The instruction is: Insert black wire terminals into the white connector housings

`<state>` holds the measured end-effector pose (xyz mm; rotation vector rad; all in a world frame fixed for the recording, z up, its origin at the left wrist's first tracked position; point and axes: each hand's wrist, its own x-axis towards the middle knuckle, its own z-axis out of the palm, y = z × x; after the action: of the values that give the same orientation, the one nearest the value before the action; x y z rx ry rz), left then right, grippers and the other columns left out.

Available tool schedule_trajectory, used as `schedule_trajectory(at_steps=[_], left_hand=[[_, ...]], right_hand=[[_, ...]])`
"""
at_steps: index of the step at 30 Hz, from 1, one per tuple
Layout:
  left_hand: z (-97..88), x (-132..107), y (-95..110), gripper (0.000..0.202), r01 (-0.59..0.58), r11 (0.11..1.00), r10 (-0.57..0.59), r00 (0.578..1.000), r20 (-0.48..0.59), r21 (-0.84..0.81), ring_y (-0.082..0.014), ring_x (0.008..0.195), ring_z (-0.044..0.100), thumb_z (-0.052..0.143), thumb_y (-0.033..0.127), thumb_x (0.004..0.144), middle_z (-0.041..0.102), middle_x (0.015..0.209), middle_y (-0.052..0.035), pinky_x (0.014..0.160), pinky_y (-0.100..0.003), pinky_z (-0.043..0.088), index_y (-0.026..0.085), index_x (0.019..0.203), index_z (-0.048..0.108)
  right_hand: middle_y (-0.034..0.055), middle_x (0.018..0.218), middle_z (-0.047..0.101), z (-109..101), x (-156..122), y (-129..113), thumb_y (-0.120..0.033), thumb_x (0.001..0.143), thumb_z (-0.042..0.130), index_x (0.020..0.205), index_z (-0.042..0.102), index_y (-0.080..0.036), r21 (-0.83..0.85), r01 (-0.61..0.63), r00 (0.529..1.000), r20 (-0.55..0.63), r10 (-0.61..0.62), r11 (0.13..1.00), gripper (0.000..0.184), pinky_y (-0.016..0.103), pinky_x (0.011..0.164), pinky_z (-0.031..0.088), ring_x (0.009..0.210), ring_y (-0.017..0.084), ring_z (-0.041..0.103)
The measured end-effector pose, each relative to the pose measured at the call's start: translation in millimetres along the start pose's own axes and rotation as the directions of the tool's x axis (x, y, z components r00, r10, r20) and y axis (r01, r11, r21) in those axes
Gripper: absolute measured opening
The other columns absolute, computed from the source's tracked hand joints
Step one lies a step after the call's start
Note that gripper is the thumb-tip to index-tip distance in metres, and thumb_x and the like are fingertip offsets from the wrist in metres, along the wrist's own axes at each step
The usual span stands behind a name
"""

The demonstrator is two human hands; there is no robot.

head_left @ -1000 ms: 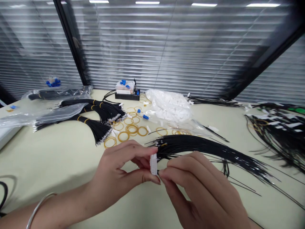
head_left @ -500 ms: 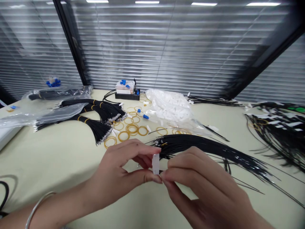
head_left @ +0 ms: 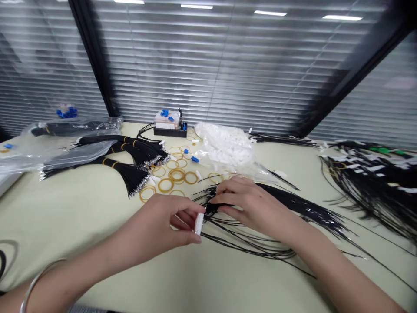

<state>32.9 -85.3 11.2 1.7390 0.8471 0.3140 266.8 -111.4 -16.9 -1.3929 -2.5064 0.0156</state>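
My left hand [head_left: 156,224] pinches a white multi-pin plastic connector [head_left: 199,224] upright between thumb and fingers. Just beyond it, my right hand [head_left: 247,204] grips the end of a long bundle of thin black wires [head_left: 293,200] with its fingertips. The wire ends sit close to the connector, and my fingers hide part of them. Loose strands fan out over the table below my right hand. A metal bangle [head_left: 42,278] circles my left wrist.
Gold rubber bands [head_left: 166,184] lie beyond my hands, beside tied black wire bundles [head_left: 133,176]. Further back are a bag of white connectors [head_left: 224,145] and a black tray [head_left: 166,131]. More wires [head_left: 368,187] lie at right on the pale table [head_left: 81,226].
My right hand has moved off the connector and onto the black wire bundle. The connector has shifted slightly left and tilted, and more loose strands now spread below the bundle.
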Motion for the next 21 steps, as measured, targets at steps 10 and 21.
schedule_trajectory(at_steps=[10,21], left_hand=[[1.1,0.8,-0.1,0.030,0.029,0.996,-0.029,1.000,0.005,-0.085,-0.0131,0.078,0.064,0.069,0.020,0.069,0.069,0.088,0.0001,0.075,-0.024,0.052,0.019,0.099,0.067],[7.0,0.9,1.5,0.032,-0.039,0.994,0.029,0.994,-0.102,-0.103,-0.0127,0.075,0.063,0.069,0.021,0.069,0.067,0.086,-0.0015,0.072,-0.025,0.053,0.017,0.100,0.065]], right_hand=[[0.0016,0.097,0.059,12.5,5.8,2.2,-0.017,0.085,0.052,0.084,0.066,-0.022,0.154,0.108,0.993,-0.070,-0.098,0.982,0.015,0.029,0.079,0.039,0.090,0.013,0.049],[0.0062,0.092,0.061,-41.8,-6.8,8.8,-0.022,0.094,0.038,0.100,0.050,-0.019,0.360,-0.040,0.748,-0.608,0.267,0.932,0.015,0.030,0.083,0.049,0.092,0.012,0.059]])
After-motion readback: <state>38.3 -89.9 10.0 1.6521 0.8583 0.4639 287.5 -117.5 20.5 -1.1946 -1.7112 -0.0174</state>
